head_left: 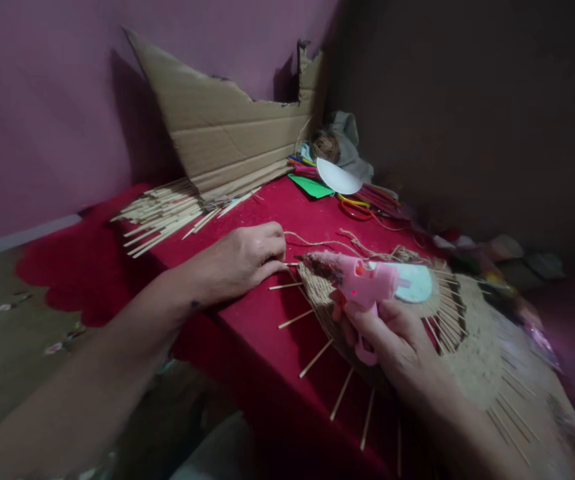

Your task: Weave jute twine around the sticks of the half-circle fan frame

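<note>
Red cloth-covered tabletop (312, 217), purple wall (57, 100) behind. Pink plastic glue gun (367, 290) in R hand (400, 340): prob. light, stiff, tip maybe hot; best held by grip. R hand's curled round grip; L hand (262, 250), just beside tip, pinches thin pale wooden stick (292, 265), prob. brittle, near tan twine-wrapped curved piece (317, 290).

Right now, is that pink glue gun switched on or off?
It looks on: a small red light glows on the side of the pink glue gun in the right hand.
</note>
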Action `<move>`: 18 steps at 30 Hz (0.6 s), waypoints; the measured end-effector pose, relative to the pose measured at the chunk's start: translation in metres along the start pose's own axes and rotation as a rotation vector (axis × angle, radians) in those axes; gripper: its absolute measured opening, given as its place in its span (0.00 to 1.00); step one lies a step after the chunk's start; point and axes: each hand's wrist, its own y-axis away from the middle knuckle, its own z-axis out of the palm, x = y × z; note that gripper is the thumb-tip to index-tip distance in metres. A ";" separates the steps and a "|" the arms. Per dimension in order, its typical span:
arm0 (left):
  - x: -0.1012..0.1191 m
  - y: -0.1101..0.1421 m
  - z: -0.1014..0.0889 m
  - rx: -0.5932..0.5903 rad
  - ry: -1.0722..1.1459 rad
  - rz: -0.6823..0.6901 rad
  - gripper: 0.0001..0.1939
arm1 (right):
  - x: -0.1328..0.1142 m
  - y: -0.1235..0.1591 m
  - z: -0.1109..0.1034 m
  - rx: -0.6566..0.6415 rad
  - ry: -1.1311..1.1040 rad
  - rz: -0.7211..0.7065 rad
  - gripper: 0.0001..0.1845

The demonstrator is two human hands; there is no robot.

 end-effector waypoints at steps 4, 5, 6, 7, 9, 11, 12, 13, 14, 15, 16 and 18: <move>0.000 0.001 0.000 0.000 -0.001 0.012 0.10 | 0.001 0.002 0.002 -0.005 0.021 0.004 0.17; 0.000 0.001 0.000 0.001 -0.003 0.015 0.10 | 0.001 0.002 0.002 -0.006 0.023 0.008 0.18; 0.000 0.001 0.000 0.002 -0.006 0.018 0.10 | 0.001 0.002 0.003 -0.008 0.024 0.010 0.18; 0.000 0.001 0.000 0.003 -0.010 0.020 0.10 | 0.002 0.003 0.002 -0.011 0.025 0.010 0.18; 0.000 0.001 0.001 0.002 -0.017 0.023 0.10 | 0.002 0.003 0.002 -0.012 0.024 0.005 0.18; 0.000 0.000 0.000 0.002 -0.024 0.027 0.10 | 0.003 0.003 0.002 -0.017 0.029 -0.002 0.18; 0.000 0.000 0.000 0.003 -0.027 0.028 0.10 | 0.003 0.004 0.001 -0.019 0.038 -0.001 0.18; 0.001 0.000 0.000 0.003 -0.030 0.029 0.10 | 0.003 0.004 0.001 -0.019 0.045 -0.001 0.19; 0.001 0.000 0.000 0.003 -0.031 0.030 0.10 | 0.003 0.004 0.001 -0.016 0.050 0.002 0.19; 0.001 0.000 0.000 0.004 -0.033 0.030 0.09 | 0.003 0.005 0.001 -0.013 0.054 0.007 0.19; 0.001 0.000 -0.001 0.005 -0.034 0.031 0.09 | 0.002 0.005 0.001 -0.010 0.055 0.013 0.19; 0.001 -0.001 -0.001 0.007 -0.034 0.035 0.09 | 0.002 0.006 0.001 -0.003 0.058 0.014 0.19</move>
